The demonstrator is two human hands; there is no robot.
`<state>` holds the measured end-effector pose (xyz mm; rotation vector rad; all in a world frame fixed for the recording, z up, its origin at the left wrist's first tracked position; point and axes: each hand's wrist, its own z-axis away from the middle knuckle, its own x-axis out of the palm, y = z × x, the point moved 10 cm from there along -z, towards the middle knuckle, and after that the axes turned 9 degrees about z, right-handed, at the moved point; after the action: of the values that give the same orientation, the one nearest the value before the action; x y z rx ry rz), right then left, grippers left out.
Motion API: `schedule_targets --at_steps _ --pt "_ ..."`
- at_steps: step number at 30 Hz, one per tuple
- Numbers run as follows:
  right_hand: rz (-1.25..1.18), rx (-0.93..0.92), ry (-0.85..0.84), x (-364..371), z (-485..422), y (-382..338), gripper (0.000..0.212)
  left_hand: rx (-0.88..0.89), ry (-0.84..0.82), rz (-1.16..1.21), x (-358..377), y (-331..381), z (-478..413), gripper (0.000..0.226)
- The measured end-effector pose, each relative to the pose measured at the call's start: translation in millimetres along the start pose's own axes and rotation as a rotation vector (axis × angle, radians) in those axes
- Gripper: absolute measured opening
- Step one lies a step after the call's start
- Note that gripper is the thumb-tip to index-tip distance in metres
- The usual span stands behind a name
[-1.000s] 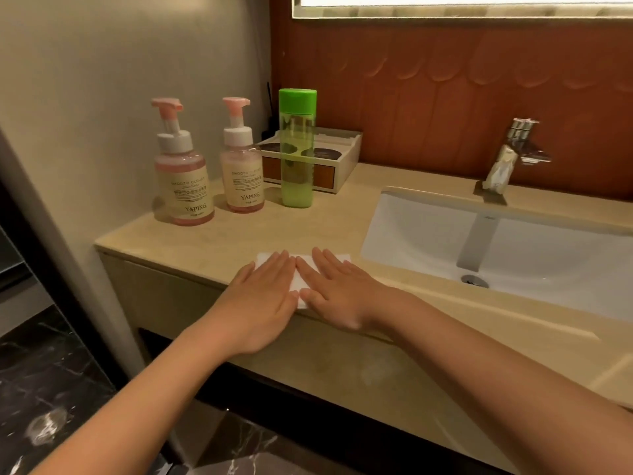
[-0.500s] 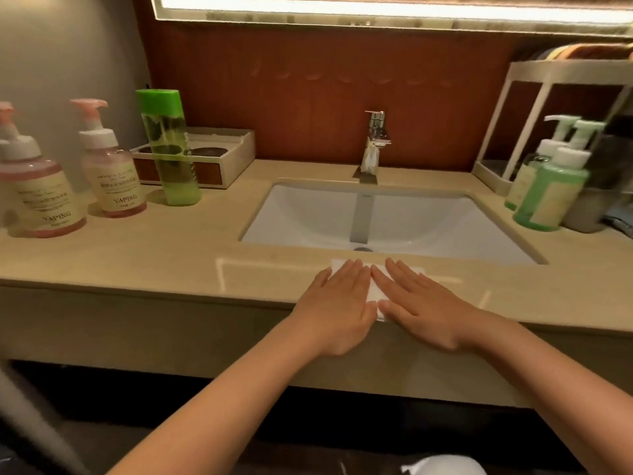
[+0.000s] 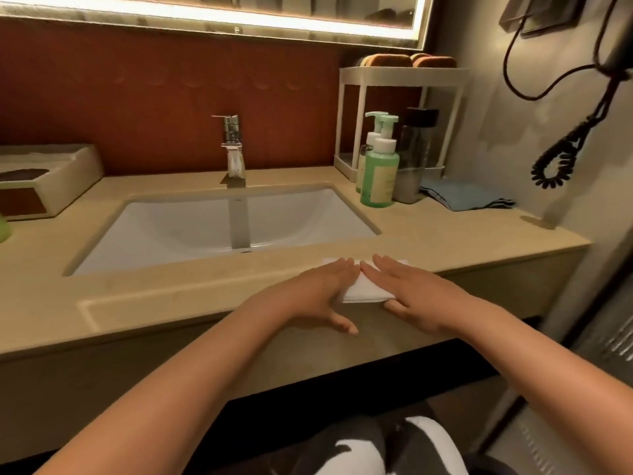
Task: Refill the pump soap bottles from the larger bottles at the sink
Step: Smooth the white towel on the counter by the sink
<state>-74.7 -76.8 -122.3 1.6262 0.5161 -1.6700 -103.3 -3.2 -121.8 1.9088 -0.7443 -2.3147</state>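
My left hand [image 3: 318, 296] and my right hand [image 3: 418, 296] lie flat, side by side, on a folded white cloth [image 3: 363, 293] at the counter's front edge, in front of the sink's right corner. Neither hand grips anything. A green pump bottle [image 3: 378, 176] stands at the back right of the counter, with a paler pump bottle [image 3: 362, 162] just behind it and a dark bottle with a black cap [image 3: 416, 156] to its right. At the far left edge only a sliver of the tall green bottle [image 3: 2, 228] shows. The pink pump bottles are out of view.
The white basin [image 3: 171, 231] with a chrome faucet [image 3: 233, 149] fills the middle of the beige counter [image 3: 445, 234]. A white tray box [image 3: 51, 180] sits at the back left. A white rack [image 3: 404, 77] stands over the right-hand bottles, beside a folded blue cloth [image 3: 466, 197]. A coiled black cord [image 3: 561, 156] hangs on the right wall.
Both hands have slid the white cloth along the counter's front edge from the left end, past the sink, to the right. The view has followed, and the pink bottles have left the frame.
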Motion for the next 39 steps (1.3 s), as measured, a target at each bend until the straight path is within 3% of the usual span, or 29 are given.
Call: schedule_targets --at_steps 3,7,10,16,20,28,35,39 --pt "-0.208 0.082 -0.042 -4 8 31 0.051 0.05 0.043 0.152 -12 12 -16 0.081" --pt "-0.415 0.134 -0.029 -18 26 68 0.03 0.157 0.148 0.414 -29 34 -34 0.039" --pt "-0.585 0.158 0.077 -30 46 91 0.035 0.161 0.25 0.57 -37 44 -46 0.023" --pt "-0.797 0.242 0.198 -18 91 128 0.04 0.173 0.286 0.899 -12 73 -66 0.017" --pt "-0.913 0.355 0.256 28 121 152 0.05 0.074 0.23 1.08 36 83 -86 0.016" --pt "-1.29 0.774 0.248 166 186 168 0.032 -0.391 -0.217 1.567 208 100 -107 0.022" --pt "-1.566 1.067 0.272 275 214 158 0.014 -0.537 -0.147 1.651 283 116 -127 0.017" --pt "-1.762 1.156 0.272 321 216 144 0.026 -0.518 -0.205 1.647 314 134 -136 0.024"
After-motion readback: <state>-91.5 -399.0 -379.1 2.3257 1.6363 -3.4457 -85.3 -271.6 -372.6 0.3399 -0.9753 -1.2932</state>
